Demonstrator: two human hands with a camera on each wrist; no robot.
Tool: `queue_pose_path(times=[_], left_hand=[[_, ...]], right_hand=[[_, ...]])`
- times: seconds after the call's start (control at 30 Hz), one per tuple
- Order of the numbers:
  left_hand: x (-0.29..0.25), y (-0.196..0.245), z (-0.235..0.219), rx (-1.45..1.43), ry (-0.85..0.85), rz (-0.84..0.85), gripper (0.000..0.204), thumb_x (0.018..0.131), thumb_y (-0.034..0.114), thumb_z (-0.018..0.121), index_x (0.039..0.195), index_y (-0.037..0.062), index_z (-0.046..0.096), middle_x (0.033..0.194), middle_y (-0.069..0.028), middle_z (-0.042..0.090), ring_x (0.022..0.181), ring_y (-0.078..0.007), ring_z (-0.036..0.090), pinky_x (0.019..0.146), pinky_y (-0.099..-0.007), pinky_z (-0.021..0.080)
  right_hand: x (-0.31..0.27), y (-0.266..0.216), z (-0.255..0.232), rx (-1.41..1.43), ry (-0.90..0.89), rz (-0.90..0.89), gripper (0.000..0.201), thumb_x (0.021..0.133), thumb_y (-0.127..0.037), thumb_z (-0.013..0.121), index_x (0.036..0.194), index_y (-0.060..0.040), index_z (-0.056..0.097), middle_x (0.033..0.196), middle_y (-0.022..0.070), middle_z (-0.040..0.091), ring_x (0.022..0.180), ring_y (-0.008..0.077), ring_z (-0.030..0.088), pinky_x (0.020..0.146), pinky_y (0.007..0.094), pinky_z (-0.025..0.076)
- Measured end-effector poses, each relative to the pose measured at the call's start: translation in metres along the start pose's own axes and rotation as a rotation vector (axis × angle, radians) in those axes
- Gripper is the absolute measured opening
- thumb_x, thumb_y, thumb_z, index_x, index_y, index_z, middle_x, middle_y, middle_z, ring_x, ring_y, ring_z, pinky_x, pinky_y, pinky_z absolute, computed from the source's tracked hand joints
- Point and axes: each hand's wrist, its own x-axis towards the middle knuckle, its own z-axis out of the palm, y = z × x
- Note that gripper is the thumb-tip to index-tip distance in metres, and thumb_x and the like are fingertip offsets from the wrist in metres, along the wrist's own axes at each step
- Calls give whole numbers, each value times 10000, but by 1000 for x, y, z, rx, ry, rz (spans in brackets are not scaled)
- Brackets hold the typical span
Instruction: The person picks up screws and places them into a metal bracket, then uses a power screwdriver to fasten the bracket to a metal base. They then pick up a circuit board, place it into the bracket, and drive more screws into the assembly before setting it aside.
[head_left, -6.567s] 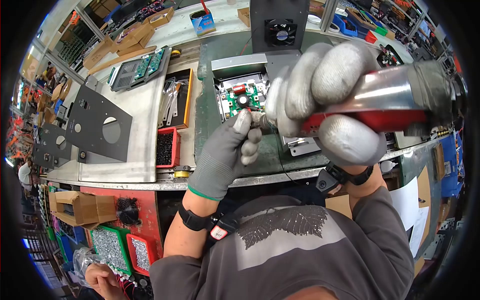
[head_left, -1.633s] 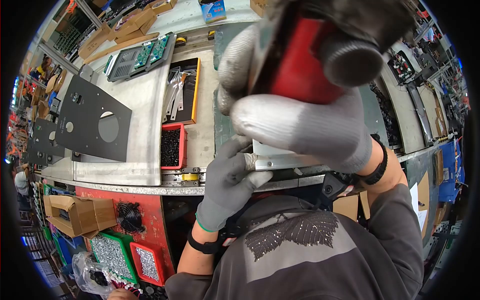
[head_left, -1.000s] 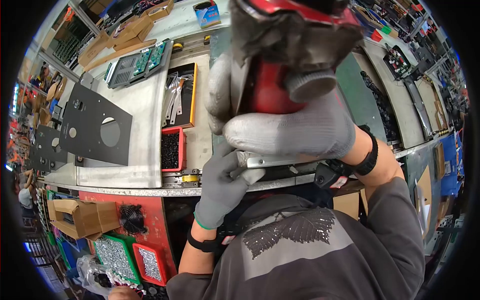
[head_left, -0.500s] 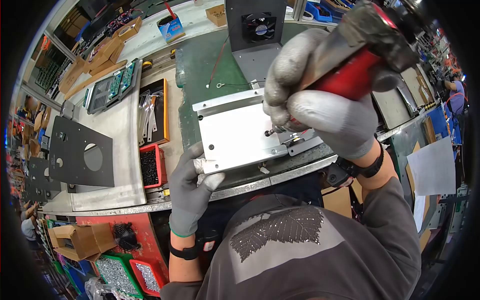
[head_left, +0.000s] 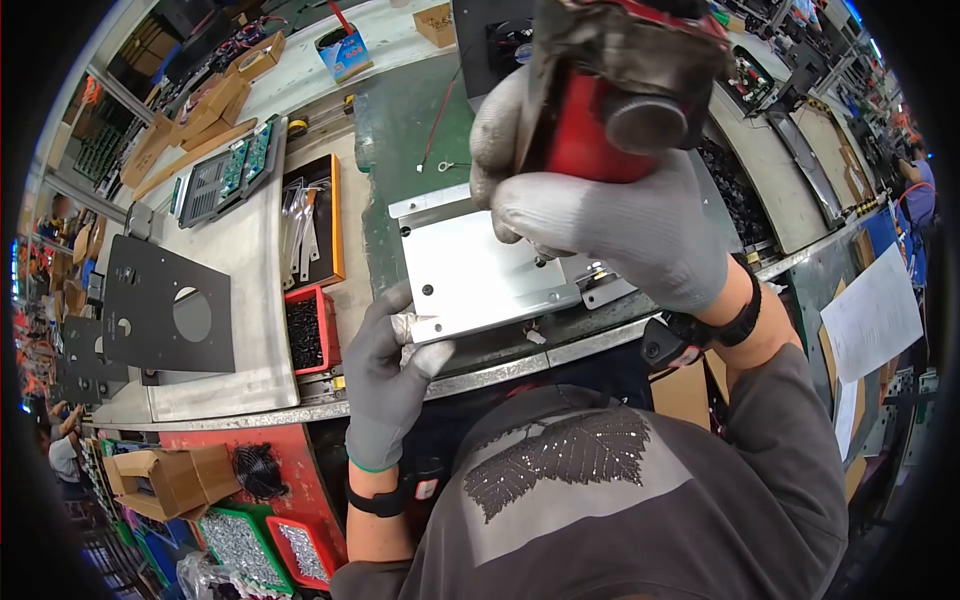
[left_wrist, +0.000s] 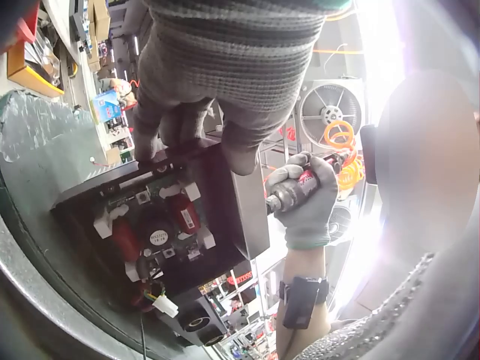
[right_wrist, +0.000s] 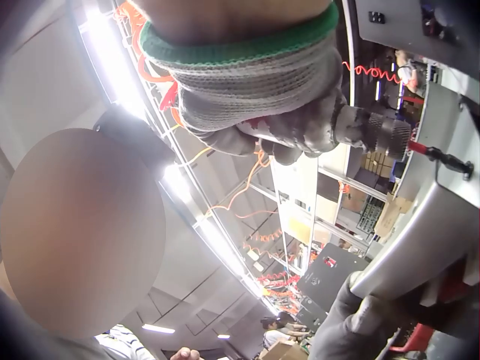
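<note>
A bright silver metal plate [head_left: 480,265], the side of a metal housing, faces up on the bench. Black screws [head_left: 428,290] sit in it. My left hand [head_left: 385,375] grips the housing's near left corner, thumb at the front edge. In the left wrist view, the housing holds a circuit board [left_wrist: 161,232] with red and black parts. My right hand [head_left: 625,225] grips a red power screwdriver [head_left: 600,130], held steeply over the plate. In the right wrist view its red bit [right_wrist: 418,146] meets a black screw [right_wrist: 451,160]. The head view hides the bit behind the hand.
On the left are a red bin [head_left: 328,330] of black screws, an orange-edged box [head_left: 335,220] of metal strips, and dark panels [head_left: 165,305]. A cable with a ring terminal [head_left: 446,167] lies behind the plate. The bench's metal edge [head_left: 500,378] runs in front.
Earlier the circuit board faced up; now the silver plate does. Since half a second ago, the screwdriver has swung left and more upright; my left hand keeps its hold on the corner.
</note>
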Motion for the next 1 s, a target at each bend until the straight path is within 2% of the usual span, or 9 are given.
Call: queue_pose_path(times=[0.13,0.6,0.67,0.73,0.8,0.83,0.87,0.93,1.0], left_hand=[[6,-4,-1,-6,6,119,325,787,210,797,1027,5,721,1299,-181,590,1133,-244,607,942,-355,475],[5,-2,-3,-79,-29,-8,342,804,227,792,1039,-8,711,1344,-161,547,1199,-226,556,984,-356,451],[11,-3,-4,-77,-15,26,354,826,223,772,1084,-5,690,1289,-144,587,1162,-208,574,979,-349,452],[23,6,-8,-148,-9,3,342,848,217,750,1097,2,657,1206,-119,634,1058,-182,609,925,-323,475],[38,33,-18,-190,-67,-131,223,870,170,707,1004,20,612,1024,-54,643,862,-116,591,770,-259,485],[48,37,-27,-121,-77,-73,211,869,157,701,1002,20,611,980,-42,629,862,-107,577,768,-257,477],[59,41,-33,-53,-84,-16,199,868,144,694,999,20,609,937,-30,615,862,-98,563,767,-254,469],[85,63,-45,240,-91,140,199,845,118,685,990,3,612,919,-41,597,880,-162,550,816,-301,456],[114,105,-44,864,-55,453,225,837,158,686,979,4,603,896,-60,613,869,-211,576,803,-322,468]], right_hand=[[3,0,-4,145,-34,100,157,753,-78,665,888,-50,590,759,52,622,665,111,615,554,228,471],[5,0,-22,287,-172,45,235,772,-59,656,991,-55,573,811,62,609,706,146,627,594,276,517],[4,-15,-44,325,-229,-86,305,785,-117,643,1063,-62,533,845,71,587,717,175,617,573,289,523],[-5,-30,-65,355,-67,-131,377,794,-220,621,1107,-56,490,856,72,554,707,199,593,539,312,515],[-10,-44,-100,213,-16,-180,416,792,-301,600,1107,-56,484,833,66,525,691,206,573,553,343,515],[-18,-46,-115,128,89,-173,419,780,-300,600,1102,-53,498,825,63,524,688,181,568,555,341,505],[-29,-35,-137,262,93,-178,392,833,-222,611,1178,-47,546,1015,92,593,738,166,599,521,276,455],[-49,-31,-163,142,233,37,409,771,-223,654,1134,-54,567,963,87,604,693,145,600,530,266,460],[-68,-28,-178,-41,324,341,394,731,-216,674,1076,-47,587,889,70,609,634,130,597,550,263,475]])
